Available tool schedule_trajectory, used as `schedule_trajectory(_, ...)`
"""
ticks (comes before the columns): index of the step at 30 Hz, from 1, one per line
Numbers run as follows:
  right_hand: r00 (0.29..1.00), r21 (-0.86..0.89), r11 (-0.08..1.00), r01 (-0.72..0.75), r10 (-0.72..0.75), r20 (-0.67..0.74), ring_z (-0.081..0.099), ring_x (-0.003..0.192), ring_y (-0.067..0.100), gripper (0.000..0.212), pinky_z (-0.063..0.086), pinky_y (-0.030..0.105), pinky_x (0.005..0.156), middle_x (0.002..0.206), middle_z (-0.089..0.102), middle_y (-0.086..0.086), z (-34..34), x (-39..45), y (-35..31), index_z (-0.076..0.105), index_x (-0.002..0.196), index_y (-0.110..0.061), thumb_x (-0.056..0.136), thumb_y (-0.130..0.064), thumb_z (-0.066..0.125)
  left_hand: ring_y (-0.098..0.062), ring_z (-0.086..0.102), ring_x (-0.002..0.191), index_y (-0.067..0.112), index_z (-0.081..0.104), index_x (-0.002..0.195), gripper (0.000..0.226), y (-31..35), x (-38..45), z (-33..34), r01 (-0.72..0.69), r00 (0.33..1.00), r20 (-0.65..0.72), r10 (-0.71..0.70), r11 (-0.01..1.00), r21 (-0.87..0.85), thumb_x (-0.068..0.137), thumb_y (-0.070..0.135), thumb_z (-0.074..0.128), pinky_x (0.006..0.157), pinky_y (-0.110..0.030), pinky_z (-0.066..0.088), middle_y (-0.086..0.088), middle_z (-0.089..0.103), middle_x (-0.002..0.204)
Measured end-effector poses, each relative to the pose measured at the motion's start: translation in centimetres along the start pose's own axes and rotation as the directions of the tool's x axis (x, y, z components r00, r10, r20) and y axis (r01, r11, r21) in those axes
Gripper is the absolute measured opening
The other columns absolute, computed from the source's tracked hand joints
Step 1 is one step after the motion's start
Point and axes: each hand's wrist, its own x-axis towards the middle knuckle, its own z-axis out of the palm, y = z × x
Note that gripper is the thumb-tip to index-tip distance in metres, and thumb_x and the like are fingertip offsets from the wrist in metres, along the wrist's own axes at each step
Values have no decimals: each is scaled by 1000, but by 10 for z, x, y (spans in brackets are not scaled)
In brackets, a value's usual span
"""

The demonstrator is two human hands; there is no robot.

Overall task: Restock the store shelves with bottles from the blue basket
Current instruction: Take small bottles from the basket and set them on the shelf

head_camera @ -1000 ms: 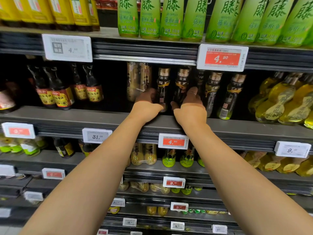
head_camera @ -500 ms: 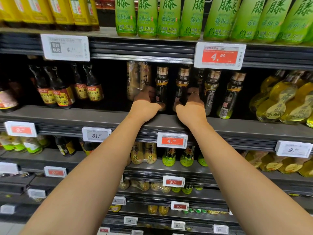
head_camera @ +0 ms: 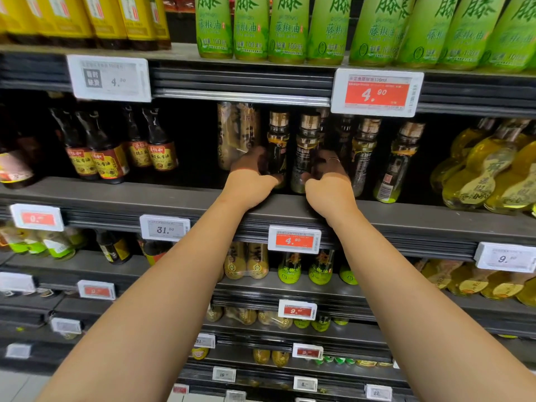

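Observation:
Both arms reach onto the dark middle shelf (head_camera: pixel 145 195). My left hand (head_camera: pixel 251 181) grips the base of a small dark oil bottle with a gold cap (head_camera: pixel 277 140). My right hand (head_camera: pixel 329 184) grips a second such bottle (head_camera: pixel 306 146) right beside it; a ring shows on one finger. Both bottles stand upright on the shelf, close together. More of the same bottles (head_camera: pixel 364 152) stand in a row to the right. The blue basket is out of view.
A wrapped twin pack (head_camera: pixel 235 132) stands just left of my left hand. Dark sesame-oil bottles (head_camera: pixel 98 158) fill the shelf's left part, yellow gourd-shaped bottles (head_camera: pixel 487 175) its right. Green bottles (head_camera: pixel 287 27) line the shelf above. Price tags (head_camera: pixel 377 92) hang on the shelf edges.
Both hands have stayed on the two bottles, pushed slightly deeper onto the shelf. The view has shifted a little; nothing was let go.

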Motion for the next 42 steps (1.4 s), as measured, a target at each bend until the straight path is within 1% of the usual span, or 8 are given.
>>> schedule_trajectory(4, 1000, 42, 999, -23, 22, 19, 57, 105, 26, 68, 44, 29, 83, 123, 60, 4, 0, -1, -1, 41, 148, -29, 85, -21, 63, -23, 64, 115, 20, 57, 133, 58, 1, -2, -2, 19, 1000, -4, -19, 1000, -12, 80, 20, 79, 98, -31, 51, -4, 67, 128)
schedule_trajectory(9, 999, -43, 998, 42, -41, 22, 52, 128, 30, 79, 46, 37, 106, 143, 50, 11, 2, 1, -4, 40, 150, -24, 83, -37, 80, -23, 62, 118, 18, 55, 137, 73, 6, -4, -1, -4, 1000, 15, 4, 1000, 9, 74, 34, 89, 103, -38, 51, -5, 63, 133)
schedule_trajectory(15, 1000, 16, 1000, -4, 4, 13, 48, 135, 30, 74, 43, 42, 112, 150, 49, 9, 1, 2, -1, 35, 155, -25, 91, -25, 72, -25, 56, 129, 19, 47, 147, 75, 4, -2, 0, 22, 1000, 14, -23, 999, 35, 82, 28, 83, 108, -34, 45, -6, 56, 145)
schedule_trajectory(20, 999, 22, 1000, -17, 18, -28, 60, 111, 30, 69, 47, 30, 86, 132, 61, 9, -2, -1, 2, 36, 152, -28, 89, -18, 62, -22, 62, 117, 23, 50, 140, 69, 4, -3, -1, 26, 999, 35, -25, 999, -26, 80, 17, 83, 104, -40, 52, -4, 63, 135)
schedule_trajectory(24, 999, -49, 998, 31, -31, -6, 54, 126, 31, 77, 46, 33, 98, 140, 55, 10, 3, 0, -2, 38, 148, -21, 85, -40, 78, -21, 61, 119, 21, 52, 138, 72, 5, -4, 1, -1, 999, 44, 1, 1000, 8, 76, 34, 87, 103, -39, 52, -3, 64, 134)
schedule_trajectory(28, 1000, -38, 999, 1, -1, -13, 54, 128, 31, 72, 47, 35, 102, 141, 56, 10, 4, 7, -1, 40, 148, -23, 87, -35, 77, -24, 62, 117, 20, 50, 140, 74, 4, -1, 3, 9, 1000, 27, -9, 999, 33, 77, 28, 87, 102, -40, 52, -6, 64, 132)
schedule_trajectory(34, 998, -23, 998, -59, 58, -28, 53, 94, 25, 72, 42, 30, 78, 116, 56, 5, 2, 3, 7, 30, 153, -28, 89, -21, 63, -23, 61, 118, 21, 50, 141, 75, 1, 0, 4, 7, 1000, 26, -8, 999, 37, 76, 30, 88, 99, -33, 50, -6, 63, 134)
schedule_trajectory(42, 1000, -44, 999, 12, -13, -6, 54, 129, 30, 74, 47, 38, 106, 143, 57, 7, 2, 5, 2, 39, 151, -24, 88, -24, 78, -18, 62, 112, 18, 53, 139, 75, 3, -2, 3, 2, 999, 49, 0, 1000, -21, 74, 22, 90, 95, -27, 49, -5, 65, 130)
